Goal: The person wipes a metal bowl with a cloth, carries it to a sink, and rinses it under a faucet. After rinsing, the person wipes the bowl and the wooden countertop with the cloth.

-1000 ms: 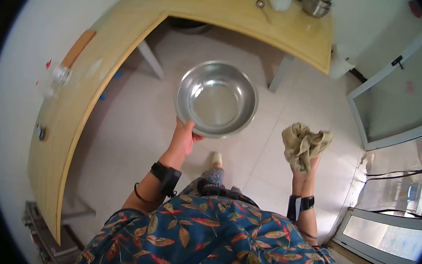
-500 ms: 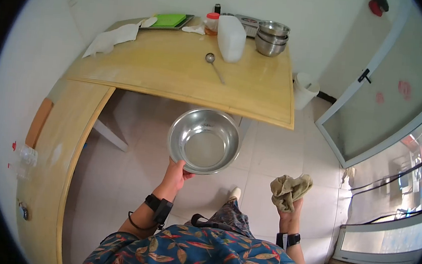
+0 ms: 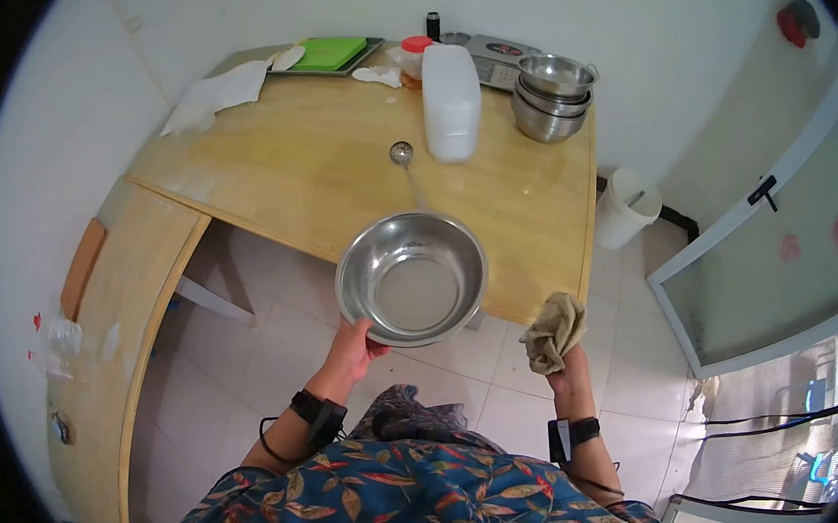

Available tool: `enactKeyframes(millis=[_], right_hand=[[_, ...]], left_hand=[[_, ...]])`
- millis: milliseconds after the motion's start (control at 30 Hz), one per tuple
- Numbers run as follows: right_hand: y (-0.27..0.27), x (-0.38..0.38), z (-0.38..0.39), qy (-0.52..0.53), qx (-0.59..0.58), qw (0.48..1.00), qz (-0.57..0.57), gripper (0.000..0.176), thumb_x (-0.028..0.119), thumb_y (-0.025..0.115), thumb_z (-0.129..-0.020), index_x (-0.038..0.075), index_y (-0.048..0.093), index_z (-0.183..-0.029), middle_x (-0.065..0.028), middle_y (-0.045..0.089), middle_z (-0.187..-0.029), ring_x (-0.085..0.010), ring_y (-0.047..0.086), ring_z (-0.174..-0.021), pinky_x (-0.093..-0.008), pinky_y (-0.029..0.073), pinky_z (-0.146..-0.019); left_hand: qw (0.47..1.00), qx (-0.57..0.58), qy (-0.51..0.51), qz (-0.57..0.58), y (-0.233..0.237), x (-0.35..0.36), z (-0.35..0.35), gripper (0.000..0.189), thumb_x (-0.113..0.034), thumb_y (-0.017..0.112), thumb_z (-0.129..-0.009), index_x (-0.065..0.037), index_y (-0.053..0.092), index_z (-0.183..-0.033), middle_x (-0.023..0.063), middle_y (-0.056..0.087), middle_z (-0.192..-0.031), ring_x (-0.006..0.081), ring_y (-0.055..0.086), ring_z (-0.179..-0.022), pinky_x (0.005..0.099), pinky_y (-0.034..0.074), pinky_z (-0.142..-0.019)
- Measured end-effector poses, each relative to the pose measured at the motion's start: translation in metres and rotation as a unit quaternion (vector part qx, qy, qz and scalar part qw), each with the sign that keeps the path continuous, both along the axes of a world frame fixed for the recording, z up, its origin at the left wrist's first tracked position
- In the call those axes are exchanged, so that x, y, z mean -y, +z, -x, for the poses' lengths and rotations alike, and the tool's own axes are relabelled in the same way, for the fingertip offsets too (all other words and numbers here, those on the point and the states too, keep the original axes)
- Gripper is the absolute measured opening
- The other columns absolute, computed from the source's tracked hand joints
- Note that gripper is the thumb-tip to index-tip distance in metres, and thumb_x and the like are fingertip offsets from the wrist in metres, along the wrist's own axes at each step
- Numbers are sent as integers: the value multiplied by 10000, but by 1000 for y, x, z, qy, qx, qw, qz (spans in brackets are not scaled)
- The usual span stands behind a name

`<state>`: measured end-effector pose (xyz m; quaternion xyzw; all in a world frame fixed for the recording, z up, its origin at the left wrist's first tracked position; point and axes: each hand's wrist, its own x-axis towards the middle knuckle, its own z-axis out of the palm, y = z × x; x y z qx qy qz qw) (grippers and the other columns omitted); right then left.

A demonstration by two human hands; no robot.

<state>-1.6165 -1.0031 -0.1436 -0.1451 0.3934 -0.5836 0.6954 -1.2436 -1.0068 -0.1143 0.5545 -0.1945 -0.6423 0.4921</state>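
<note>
My left hand [image 3: 351,351] is closed on the near rim of a steel bowl [image 3: 416,291], thumb on the inside. The bowl is tilted so its inside faces me, and it holds nothing I can see. Its far side overlaps the table's front edge in view and covers the handle end of a slotted ladle [image 3: 402,153]. Out to the right, my right hand [image 3: 569,369] grips a crumpled, brownish cloth [image 3: 554,333] near the table's front right corner. The cloth hides most of that hand's fingers.
On the wooden table [image 3: 288,160] stand a white plastic jug [image 3: 450,105], a red-lidded jar [image 3: 414,60], a scale [image 3: 501,67], stacked steel bowls [image 3: 550,114] and a green board [image 3: 330,53]. A white bucket [image 3: 626,220] stands right of it, near a glazed door [image 3: 778,253].
I have come closer to the table. The bowl now overlaps its front edge in view, and the cloth in my right hand has moved up and slightly left.
</note>
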Motion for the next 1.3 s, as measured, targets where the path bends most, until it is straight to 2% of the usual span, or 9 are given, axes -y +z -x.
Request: enactKeyframes(millis=[267, 367, 400, 500, 733, 967, 1067, 1233, 1300], right_hand=[[-56, 101, -14, -14, -14, 998, -65, 331, 243, 396, -1004, 45, 517, -1240, -108, 627, -1077, -236, 637, -883, -356, 536, -676], [-53, 133, -20, -90, -31, 989, -113, 357, 238, 393, -991, 44, 481, -1278, -126, 593, -1153, -250, 602, -995, -385, 520, -785], [-56, 144, -13, -61, -50, 986, -147, 429, 263, 410, -977, 43, 410, -1345, -135, 521, -1259, -272, 541, -1112, -426, 455, -929], [-9, 160, -17, -103, -99, 986, -82, 497, 300, 431, -971, 33, 356, -1384, -133, 473, -1305, -297, 489, -1195, -448, 394, -1000], [-8, 116, 43, -98, -104, 984, -107, 424, 168, 487, -948, 25, 421, -1341, -145, 512, -1306, -285, 573, -1134, -352, 440, -922], [-71, 11, 184, -45, -132, 971, -192, 355, 169, 528, -923, 16, 512, -1243, -126, 611, -1154, -260, 612, -1063, -346, 475, -856], [-77, -27, 262, -60, -146, 964, -216, 348, 169, 513, -924, 18, 520, -1238, -124, 611, -1156, -254, 617, -1051, -335, 480, -839], [-66, -78, 392, -100, -178, 956, -212, 363, 190, 507, -914, 26, 522, -1238, -115, 611, -1156, -244, 620, -1045, -342, 472, -847], [-60, -85, 434, -120, -202, 949, -209, 304, 151, 478, -951, 21, 535, -1221, -99, 629, -1125, -221, 645, -1025, -273, 500, -777]], left_hand=[[995, -36, -83, -37, 4, 129, 22, 360, -139, 443, -918, -118, 397, -1274, 79, 596, -928, 168, 603, -655, 283, 535, -530], [993, -28, -111, -11, 14, 177, 40, 330, -140, 449, -922, -105, 421, -1249, 74, 598, -927, 162, 598, -652, 276, 529, -517], [992, -36, -117, -5, 19, 193, 46, 324, -140, 451, -922, -108, 423, -1243, 72, 598, -927, 160, 597, -656, 275, 526, -520], [989, -67, -134, 6, 24, 229, 71, 305, -139, 460, -923, -119, 428, -1226, 62, 597, -926, 155, 594, -665, 273, 517, -530], [982, -116, -146, 37, 40, 283, 140, 283, -136, 476, -922, -123, 435, -1202, 42, 593, -925, 145, 591, -680, 271, 508, -550], [981, -98, -57, 158, 63, 342, 239, 376, -79, 495, -903, -125, 360, -1251, 62, 584, -970, 155, 605, -692, 253, 540, -557], [965, -88, 7, 247, 92, 363, 296, 275, -84, 533, -905, -53, 442, -1163, 85, 590, -960, 192, 614, -720, 271, 551, -579], [954, -99, 49, 280, 111, 409, 349, 330, -47, 495, -900, 29, 374, -1198, 181, 578, -958, 269, 633, -690, 273, 586, -591], [953, -87, 64, 284, 122, 421, 364, 313, -42, 487, -897, 67, 381, -1171, 214, 575, -957, 289, 636, -691, 276, 592, -604]])
